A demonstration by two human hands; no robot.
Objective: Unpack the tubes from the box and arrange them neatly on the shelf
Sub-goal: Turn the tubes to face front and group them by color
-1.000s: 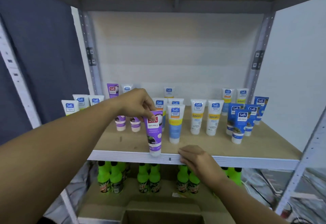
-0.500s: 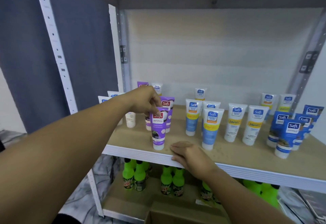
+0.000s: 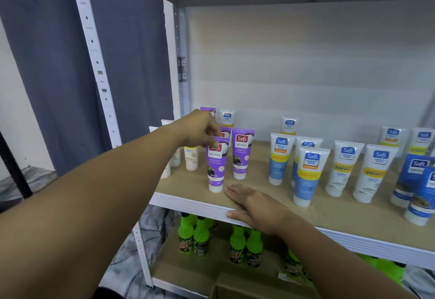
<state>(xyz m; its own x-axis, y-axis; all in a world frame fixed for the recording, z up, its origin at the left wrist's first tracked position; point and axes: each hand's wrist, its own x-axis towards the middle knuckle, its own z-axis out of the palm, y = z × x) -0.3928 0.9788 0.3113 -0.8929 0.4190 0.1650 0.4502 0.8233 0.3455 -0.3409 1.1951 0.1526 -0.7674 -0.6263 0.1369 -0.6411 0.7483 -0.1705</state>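
1. The left hand (image 3: 200,131) pinches the crimped top of a purple Safi Naturals tube (image 3: 216,164), which stands cap-down near the front edge of the shelf (image 3: 195,202). Its grip is closed on the tube's upper end, fingertips curled round it.
2. A second ago the same tube hung at the shelf's very lip; now it stands further in, just beside a second purple tube (image 3: 242,153) to its right and slightly nearer than it.
3. The right hand (image 3: 254,204) lies flat on the shelf edge, fingers straight and holding nothing, much as before.
4. Judged from this, the tube is nearly placed; release and a small nudge into line probably remain.
5. White and blue tubes (image 3: 308,176) stand in rows to the right; green bottles (image 3: 195,237) sit on the shelf below, and the cardboard box (image 3: 259,287) shows at the bottom.
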